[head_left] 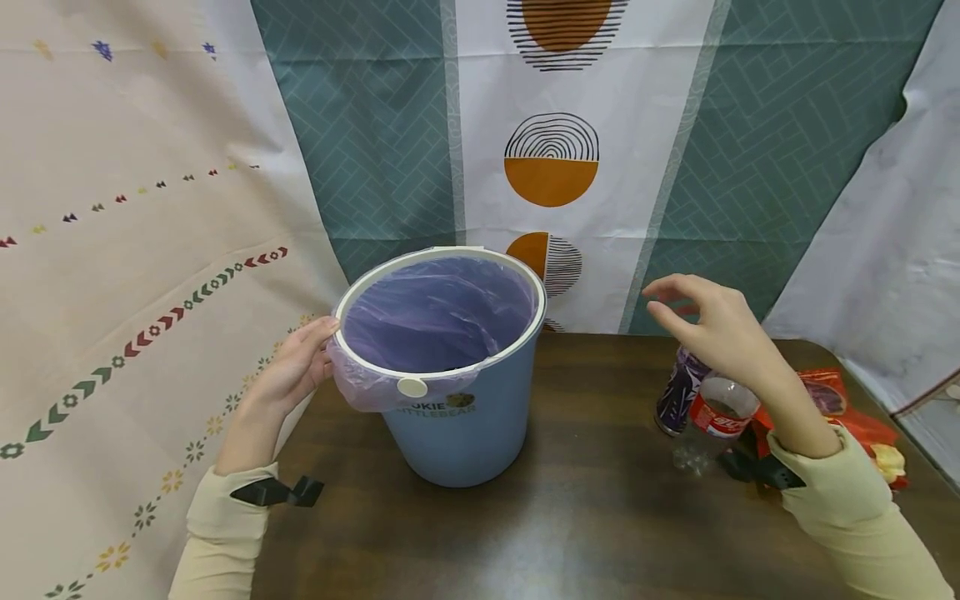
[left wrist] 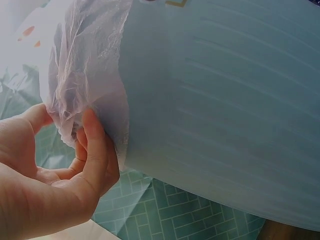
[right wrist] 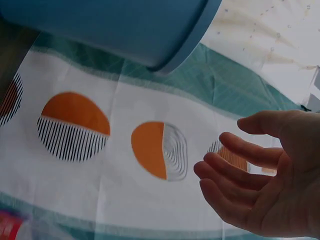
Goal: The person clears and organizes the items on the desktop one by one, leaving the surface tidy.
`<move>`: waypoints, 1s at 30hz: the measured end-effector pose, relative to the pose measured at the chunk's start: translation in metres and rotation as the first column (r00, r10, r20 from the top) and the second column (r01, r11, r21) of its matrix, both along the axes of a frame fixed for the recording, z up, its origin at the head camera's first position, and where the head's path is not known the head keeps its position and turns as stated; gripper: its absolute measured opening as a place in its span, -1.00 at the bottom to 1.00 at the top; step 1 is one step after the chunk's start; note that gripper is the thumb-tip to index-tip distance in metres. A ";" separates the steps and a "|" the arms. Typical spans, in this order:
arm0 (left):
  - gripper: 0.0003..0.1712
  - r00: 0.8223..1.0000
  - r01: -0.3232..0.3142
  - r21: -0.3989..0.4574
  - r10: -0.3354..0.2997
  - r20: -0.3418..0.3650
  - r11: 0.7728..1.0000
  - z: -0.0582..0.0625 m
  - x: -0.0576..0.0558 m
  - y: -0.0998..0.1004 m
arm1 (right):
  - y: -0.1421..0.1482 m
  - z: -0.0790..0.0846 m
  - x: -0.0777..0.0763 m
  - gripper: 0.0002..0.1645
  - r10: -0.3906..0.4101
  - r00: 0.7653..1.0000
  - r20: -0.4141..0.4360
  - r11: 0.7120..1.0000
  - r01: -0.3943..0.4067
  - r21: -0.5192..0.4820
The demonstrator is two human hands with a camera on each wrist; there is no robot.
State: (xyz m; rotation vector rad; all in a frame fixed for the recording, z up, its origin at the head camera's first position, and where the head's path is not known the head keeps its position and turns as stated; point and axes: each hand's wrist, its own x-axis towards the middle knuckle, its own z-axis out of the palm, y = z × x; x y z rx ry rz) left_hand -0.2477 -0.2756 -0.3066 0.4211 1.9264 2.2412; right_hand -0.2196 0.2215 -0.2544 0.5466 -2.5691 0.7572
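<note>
A blue trash can (head_left: 468,442) with a cream rim stands on the brown table, left of centre. A thin purple trash bag (head_left: 431,312) lines it and folds over the rim at the front left. My left hand (head_left: 296,367) grips the left of the rim, thumb on top and fingers curled under the bag's overhang. In the left wrist view those fingers (left wrist: 95,155) lie against the crumpled bag edge. My right hand (head_left: 716,325) hangs in the air to the right, holding nothing, its fingers loosely bent.
Below the right hand stand a dark purple drink can (head_left: 678,392) and a clear plastic bottle (head_left: 722,412) with a red label. Behind the right forearm lies a red snack bag (head_left: 843,408). Patterned cloths (head_left: 390,150) hang behind and beside the table.
</note>
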 end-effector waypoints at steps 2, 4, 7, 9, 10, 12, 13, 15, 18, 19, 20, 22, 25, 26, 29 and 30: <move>-0.79 1.000 0.003 0.003 -0.003 0.002 1.000 0.000 0.000 0.000 | 0.006 -0.003 0.001 -0.69 -0.020 1.000 0.003 1.000 0.020 0.010; -0.80 1.000 0.002 0.005 -0.002 0.003 1.000 0.000 0.000 0.000 | 0.012 -0.004 0.001 -0.69 -0.032 0.999 0.004 0.999 0.031 0.019; -0.80 1.000 -0.006 0.004 0.006 0.007 1.000 0.000 0.000 0.001 | 0.020 -0.006 0.004 -0.69 -0.044 0.999 0.004 0.998 0.044 0.033; -0.80 1.000 -0.003 0.008 0.003 0.008 1.000 0.000 0.000 0.001 | 0.025 -0.007 0.005 -0.70 -0.052 0.999 0.007 0.998 0.052 0.043; -0.80 1.000 0.002 0.014 -0.002 0.009 1.000 0.000 0.000 0.001 | 0.028 -0.007 0.006 -0.70 -0.060 0.998 0.011 0.997 0.059 0.048; -0.80 1.000 0.010 0.020 -0.011 0.007 1.000 0.000 0.000 0.001 | 0.034 -0.009 0.008 -0.70 -0.076 0.997 0.022 0.995 0.075 0.059; -0.80 1.000 0.016 0.025 -0.016 0.004 1.000 0.000 0.000 0.001 | 0.037 -0.010 0.008 -0.70 -0.086 0.996 0.029 0.994 0.084 0.067; -0.80 1.000 0.022 0.030 -0.022 0.000 0.999 -0.001 0.000 0.001 | 0.043 -0.012 0.010 -0.68 -0.102 0.993 0.054 0.992 0.098 0.074; -0.81 1.000 0.021 0.029 -0.021 -0.004 0.999 -0.002 0.000 0.001 | 0.052 -0.015 0.012 -0.66 -0.120 0.988 0.095 0.990 0.112 0.088; -0.81 1.000 0.020 0.030 -0.020 -0.004 0.999 -0.002 0.000 0.001 | 0.056 -0.016 0.013 -0.65 -0.120 0.987 0.108 0.990 0.111 0.086; -0.81 1.000 0.018 0.026 -0.018 -0.005 1.000 -0.002 0.000 0.001 | 0.059 -0.018 0.013 -0.62 -0.115 0.986 0.117 0.991 0.106 0.078; -0.81 1.000 0.012 0.019 -0.012 -0.002 1.000 -0.001 0.000 0.001 | 0.066 -0.021 0.015 -0.55 -0.123 0.983 0.133 0.991 0.116 0.065; -0.80 1.000 0.005 0.005 -0.005 0.001 1.000 -0.001 0.000 0.002 | 0.075 -0.027 0.016 -0.42 -0.144 0.979 0.145 0.989 0.141 0.033; -0.79 1.000 0.003 0.002 -0.003 0.001 1.000 -0.001 0.000 0.002 | 0.077 -0.029 0.016 -0.38 -0.151 0.977 0.147 0.989 0.150 0.021; -0.78 1.000 0.003 0.001 -0.003 0.001 1.000 -0.001 0.000 0.002 | 0.084 -0.035 0.017 -0.29 -0.172 0.971 0.164 0.985 0.175 0.000; -0.78 1.000 0.002 0.001 -0.002 0.001 1.000 -0.001 0.000 0.002 | 0.086 -0.036 0.017 -0.27 -0.172 0.970 0.170 0.984 0.176 -0.008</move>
